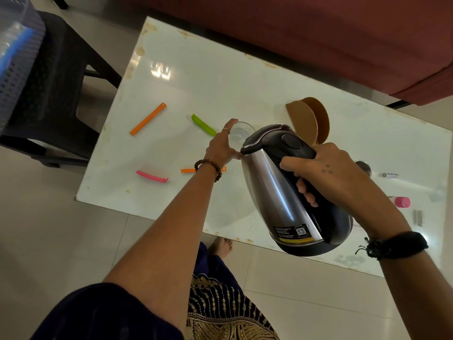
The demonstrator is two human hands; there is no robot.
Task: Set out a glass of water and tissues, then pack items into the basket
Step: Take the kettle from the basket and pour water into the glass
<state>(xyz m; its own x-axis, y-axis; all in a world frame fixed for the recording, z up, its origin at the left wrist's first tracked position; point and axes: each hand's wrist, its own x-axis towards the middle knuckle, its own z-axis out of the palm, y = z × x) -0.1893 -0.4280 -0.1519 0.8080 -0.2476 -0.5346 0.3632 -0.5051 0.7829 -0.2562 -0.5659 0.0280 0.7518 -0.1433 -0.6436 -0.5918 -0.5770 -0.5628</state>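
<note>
Right hand [328,168]: fingers are clamping the kettle [282,182] handle, tilting it.
Left hand [221,146]: fingers are wrapping the glass [239,133] on the worktop [196,77].

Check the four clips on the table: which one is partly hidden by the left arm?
The short orange clip: the left wrist crosses over it. The long orange clip, green clip and pink clip lie fully exposed.

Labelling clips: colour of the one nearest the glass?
Green clip, just left of the glass; head view.
</note>
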